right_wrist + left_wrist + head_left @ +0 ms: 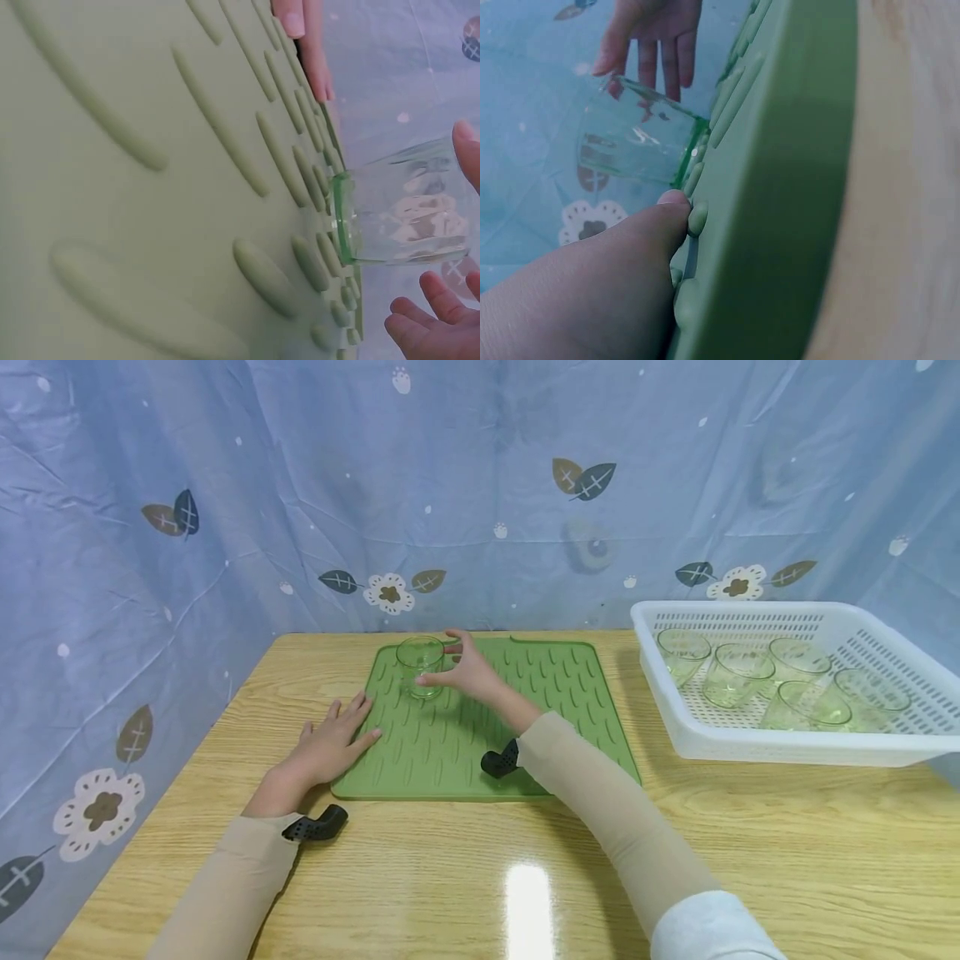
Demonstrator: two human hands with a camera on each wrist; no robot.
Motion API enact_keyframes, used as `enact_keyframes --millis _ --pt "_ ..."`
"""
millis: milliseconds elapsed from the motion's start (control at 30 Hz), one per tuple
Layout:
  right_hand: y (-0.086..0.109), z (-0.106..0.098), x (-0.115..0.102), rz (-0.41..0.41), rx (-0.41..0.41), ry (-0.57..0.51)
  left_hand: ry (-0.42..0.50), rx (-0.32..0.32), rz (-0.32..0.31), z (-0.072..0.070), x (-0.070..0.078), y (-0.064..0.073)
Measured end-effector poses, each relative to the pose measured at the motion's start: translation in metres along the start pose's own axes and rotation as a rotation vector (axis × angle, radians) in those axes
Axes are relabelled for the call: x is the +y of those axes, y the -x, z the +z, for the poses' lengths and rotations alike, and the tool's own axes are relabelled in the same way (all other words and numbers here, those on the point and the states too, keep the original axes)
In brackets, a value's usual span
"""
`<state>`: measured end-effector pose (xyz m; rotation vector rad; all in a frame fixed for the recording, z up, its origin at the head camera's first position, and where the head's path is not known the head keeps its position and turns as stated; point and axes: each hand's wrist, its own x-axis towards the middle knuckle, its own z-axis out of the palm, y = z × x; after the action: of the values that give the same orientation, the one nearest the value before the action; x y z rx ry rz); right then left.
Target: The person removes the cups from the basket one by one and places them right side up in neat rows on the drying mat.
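A clear glass tumbler (418, 662) stands upright on the far left part of a green ridged drying mat (442, 768). My right hand (474, 675) is at the tumbler's right side, thumb in front and fingers spread behind. In the right wrist view, a gap shows between the fingers (431, 315) and the tumbler (409, 214); whether the thumb touches the glass I cannot tell. My left hand (324, 750) rests with fingers extended on the mat's left edge. Its thumb (673, 206) lies on the mat, near the tumbler's base in the left wrist view.
A white perforated plastic basket (795, 745) stands to the right on the wooden table (420, 877), holding several similar glass tumblers (738, 677). A blue patterned curtain (495, 460) hangs behind and at the left of the table.
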<state>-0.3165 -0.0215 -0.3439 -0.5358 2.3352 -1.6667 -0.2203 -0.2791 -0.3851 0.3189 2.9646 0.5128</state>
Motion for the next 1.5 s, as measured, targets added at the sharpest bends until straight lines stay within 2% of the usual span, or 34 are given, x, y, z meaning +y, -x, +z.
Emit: enact_keyframes --millis 333,667,800,1000,1167,1500 --pt "0.018 -0.016 -0.006 -0.016 -0.018 -0.081 -0.009 0.000 -0.010 -0.001 -0.002 0.002" --pt "0.038 -0.037 -0.009 -0.088 -0.045 -0.099 -0.006 -0.004 -0.001 0.000 0.000 0.001" --pt "0.049 -0.046 -0.008 -0.109 -0.056 -0.065 -0.005 -0.005 0.002 0.002 0.000 0.000" --pt "0.065 -0.061 -0.010 -0.174 -0.124 0.022 0.002 -0.003 -0.004 0.000 -0.001 0.000" --pt "0.080 -0.073 -0.015 -0.215 -0.157 0.053 0.008 -0.003 -0.002 -0.001 -0.001 0.000" --pt "0.110 -0.094 -0.018 -0.300 -0.139 0.112 0.000 -0.006 -0.002 0.000 -0.003 0.000"
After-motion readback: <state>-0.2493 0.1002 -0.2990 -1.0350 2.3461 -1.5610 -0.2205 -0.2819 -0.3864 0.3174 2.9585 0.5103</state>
